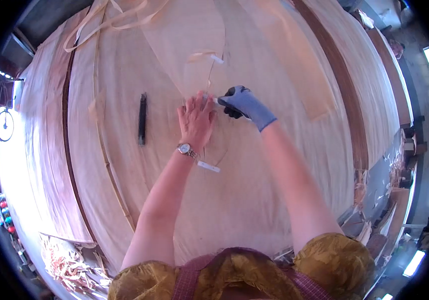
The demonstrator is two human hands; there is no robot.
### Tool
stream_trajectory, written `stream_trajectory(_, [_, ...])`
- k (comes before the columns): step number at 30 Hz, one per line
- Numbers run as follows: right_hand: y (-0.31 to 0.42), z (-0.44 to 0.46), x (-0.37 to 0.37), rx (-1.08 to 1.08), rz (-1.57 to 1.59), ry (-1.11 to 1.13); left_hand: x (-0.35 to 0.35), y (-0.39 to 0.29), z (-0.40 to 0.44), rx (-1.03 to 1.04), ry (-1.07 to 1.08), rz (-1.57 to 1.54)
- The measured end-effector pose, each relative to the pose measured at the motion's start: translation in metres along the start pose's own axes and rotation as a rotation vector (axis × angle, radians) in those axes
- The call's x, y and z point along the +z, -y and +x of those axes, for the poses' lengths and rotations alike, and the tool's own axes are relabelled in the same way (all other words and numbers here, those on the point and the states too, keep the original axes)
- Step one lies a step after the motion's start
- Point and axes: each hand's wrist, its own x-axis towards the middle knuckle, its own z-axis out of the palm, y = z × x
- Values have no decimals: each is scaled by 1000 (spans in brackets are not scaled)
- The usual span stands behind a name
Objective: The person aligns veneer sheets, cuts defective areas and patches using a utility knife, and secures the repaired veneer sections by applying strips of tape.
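Pale, thin wood sheets (254,165) that look like veneer lie beneath both hands. My left hand (196,120), bare and with a watch (184,148) on the wrist, lies flat on the sheet with its fingers stretched out beside a split. Close to its fingertips, my right hand (242,104), in a blue-and-black glove, is closed. A small whitish piece (215,100) sticks out of its grip; its kind is unclear. One white strip (208,166) lies below my left wrist, another (217,59) above the fingers. Left of my hand rests a long black tool (142,120), possibly a cutter.
A narrow wooden stick (107,165) runs along the left side. Loose veneer ribbons (109,24) curl at the top left. A dark brown strip (342,80) crosses the right side. Shavings (69,262) pile at the lower left, and a bicycle (4,124) stands far left.
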Motion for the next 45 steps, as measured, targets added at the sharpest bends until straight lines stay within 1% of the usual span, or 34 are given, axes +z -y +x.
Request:
stream_trajectory(2, [-43, 12, 16, -253, -252, -200, -4, -2, 5, -14, 62, -16])
stream_trajectory(4, [-55, -7, 38, -464, -767, -494, -4, -5, 6, -20, 44, 18])
stream_trajectory(7, [-51, -33, 62, -348, -806, -510, -1, -6, 7, -31, 54, 6])
stream_trajectory(8, [-50, -44, 63, -415, -753, -510, -1, -5, 5, -37, 66, -5])
stream_trajectory(11, [-67, -59, 67, -558, -584, -657, 1, -3, 2, -16, -4, -15])
stream_trajectory(14, [-52, -62, 51, -623, -152, -509, -6, 3, 0, -16, -73, -167])
stream_trajectory(17, [-28, -55, 38, -296, 378, -122, -16, 13, 3, -168, 75, -318])
stream_trajectory(18, [-24, -49, 38, -286, 400, -15, -15, 18, 0, -215, -56, -534])
stream_trajectory(20, [-21, -33, 45, -140, 296, 23, -12, 26, -8, -300, -320, -966])
stream_trajectory(21, [-22, -25, 47, -68, 240, 40, -13, 26, -13, -219, -266, -738])
stream_trajectory(23, [-27, -13, 47, -67, 215, 58, -17, 25, -27, -66, -155, -285])
stream_trajectory(24, [-27, -12, 48, -62, 201, 70, -13, 21, -33, -24, -138, -222])
stream_trajectory(26, [-29, -12, 50, -75, 119, 10, -1, 8, -40, 56, -110, -101])
stream_trajectory(27, [-29, -12, 51, -83, 76, -18, -6, 4, -41, 41, -78, -101])
stream_trajectory(29, [-50, -9, 51, -529, -536, -354, -22, 0, -41, 18, -11, -99])
stream_trajectory(30, [-48, -16, 52, -750, -842, -515, -20, 1, -44, 13, -16, -99])
stream_trajectory(33, [-33, -33, 43, -316, -1226, -531, -17, 1, -41, 20, -42, -109])
stream_trajectory(35, [-42, -41, 28, -357, -523, -318, -19, 3, -41, 29, -56, -120])
stream_trajectory(36, [-46, -46, 26, -359, -171, -200, -24, 10, -39, -1, 22, -208])
stream_trajectory(38, [-43, -64, 38, -227, 61, 70, -36, 28, -34, -70, 175, -388])
stream_trajectory(39, [-39, -74, 46, -161, 178, 200, -41, 26, -41, -147, 127, -430])
stream_trajectory(40, [-34, -80, 59, -97, 151, 168, -46, 24, -52, -218, 79, -468])
stream_trajectory(41, [-40, -76, 70, -109, 37, 86, -52, 22, -64, -285, 31, -504])
stream_trajectory(43, [-60, -61, 87, -131, -190, -80, -44, -5, -99, -159, 77, -371])
stream_trajectory(44, [-63, -65, 86, -286, -548, -255, -41, -18, -111, -99, 97, -308])
stream_trajectory(45, [-67, -72, 84, -323, -610, -303, -44, -23, -115, -78, 108, -253])
